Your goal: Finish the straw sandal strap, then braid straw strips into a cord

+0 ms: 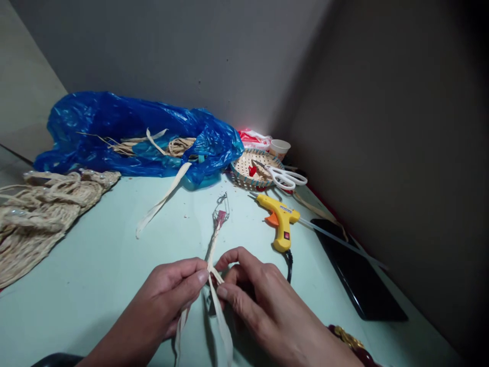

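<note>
Raffia braid [213, 244], dead centre, its long axis running from the fingertips up toward one o'clock, where a small pink tab [220, 218] marks the far end. Left hand [168, 293], down at eight o'clock, is nearer the fork where the strands part, thumb and forefinger pinched shut right on it. Right hand [263, 300], over at four o'clock, has its thumb and curled fingers gripping one flat strand [217, 277], forefinger arched loosely just beside the fork, with the yellow glue gun [282, 219] beyond at two.
</note>
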`<state>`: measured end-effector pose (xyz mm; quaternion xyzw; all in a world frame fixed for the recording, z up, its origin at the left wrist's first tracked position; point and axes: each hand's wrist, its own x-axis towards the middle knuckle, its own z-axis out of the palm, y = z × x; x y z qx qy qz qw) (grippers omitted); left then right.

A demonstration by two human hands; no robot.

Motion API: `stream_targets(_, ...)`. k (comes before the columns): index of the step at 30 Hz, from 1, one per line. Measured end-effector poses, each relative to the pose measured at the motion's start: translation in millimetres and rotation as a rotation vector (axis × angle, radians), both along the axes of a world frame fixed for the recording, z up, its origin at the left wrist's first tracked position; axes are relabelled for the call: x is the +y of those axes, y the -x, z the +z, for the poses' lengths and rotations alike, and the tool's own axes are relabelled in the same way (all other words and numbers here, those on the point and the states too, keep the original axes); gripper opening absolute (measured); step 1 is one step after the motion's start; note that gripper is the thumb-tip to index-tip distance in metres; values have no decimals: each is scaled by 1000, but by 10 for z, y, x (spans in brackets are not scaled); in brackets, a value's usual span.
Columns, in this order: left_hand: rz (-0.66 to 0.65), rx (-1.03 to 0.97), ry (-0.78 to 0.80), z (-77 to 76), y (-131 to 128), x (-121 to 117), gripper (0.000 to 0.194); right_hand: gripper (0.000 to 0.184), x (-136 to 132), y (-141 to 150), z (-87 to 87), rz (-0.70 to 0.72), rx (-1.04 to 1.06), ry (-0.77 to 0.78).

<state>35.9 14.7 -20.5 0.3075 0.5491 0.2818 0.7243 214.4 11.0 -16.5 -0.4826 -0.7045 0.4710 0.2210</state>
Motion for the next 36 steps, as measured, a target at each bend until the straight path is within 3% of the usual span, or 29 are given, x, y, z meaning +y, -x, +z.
stream_targets(12, 60, 22, 16, -11, -21, -11, 51, 18, 0, 73, -118, -11, 122, 40)
stream_targets(19, 29, 3, 14, -24, 5, -8, 40, 28, 34, 119, -138, -70, 136, -42)
stream_targets(25, -115, 81, -273, -130, 50, -3, 31, 26, 24, 120, -142, -85, 121, -47)
stream_targets(30, -250, 453, -563, -158, 69, -35, 32, 26, -23, 116, -136, -108, 85, -101)
stream_targets(36, -305, 648, -597, -148, 90, -52, 36, 7, 12, 86, -118, -61, -40, -160)
